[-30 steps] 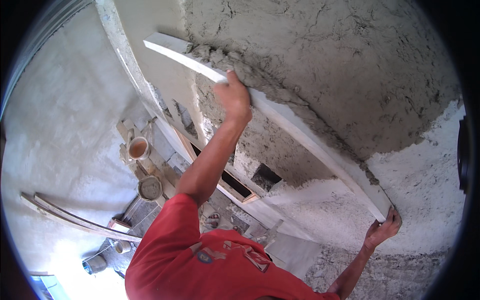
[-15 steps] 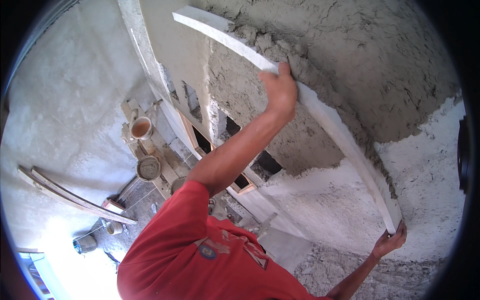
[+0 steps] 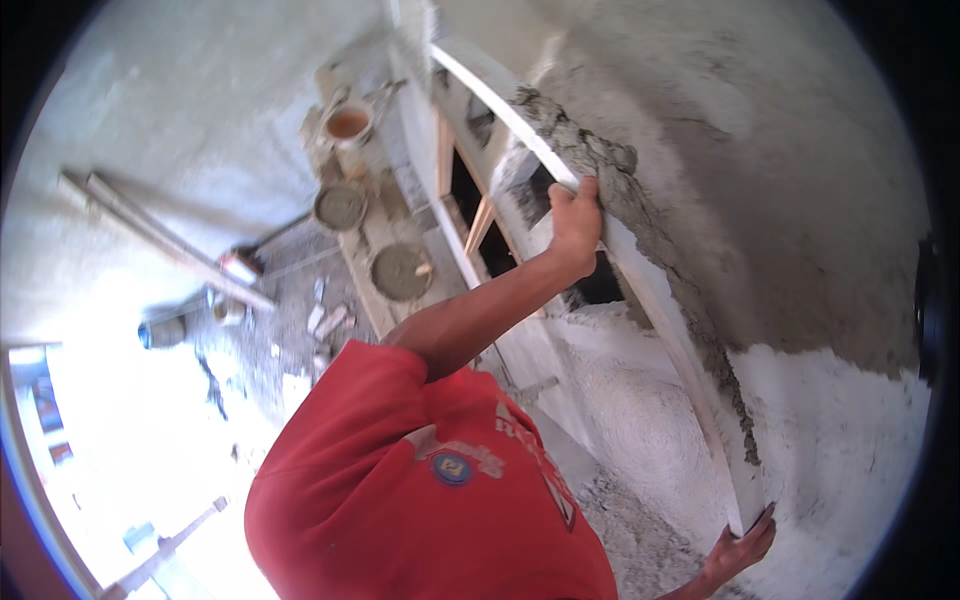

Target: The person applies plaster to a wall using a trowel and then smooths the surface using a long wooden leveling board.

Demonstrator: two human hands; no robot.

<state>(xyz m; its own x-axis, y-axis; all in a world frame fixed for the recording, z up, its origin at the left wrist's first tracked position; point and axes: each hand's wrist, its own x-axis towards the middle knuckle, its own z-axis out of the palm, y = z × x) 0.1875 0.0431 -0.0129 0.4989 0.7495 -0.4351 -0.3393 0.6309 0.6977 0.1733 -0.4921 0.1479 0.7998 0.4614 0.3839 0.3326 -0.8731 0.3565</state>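
Observation:
My left hand (image 3: 574, 227) grips the middle of a long white straightedge board (image 3: 675, 340), fingers closed over its edge. My right hand (image 3: 741, 551) is closed on the board's lower end. Lumpy grey mortar (image 3: 600, 150) lies along the board's upper side. The board lies against or just off the wall (image 3: 790, 190), which shows wet grey render above a pale, rough lower part; contact is unclear.
Planks (image 3: 358, 230) on the left bear buckets of grey mortar (image 3: 398, 268) and an orange-filled bucket (image 3: 347, 123). Two long timbers (image 3: 160, 235) lean by the left wall. Dark openings with wooden frames (image 3: 443, 145) are beside the board. Rubble (image 3: 330, 320) lies on the floor.
Both hands have moved right and downward in the picture with the board, which now stands more steeply. The view has shifted, raising the buckets and timbers in the frame.

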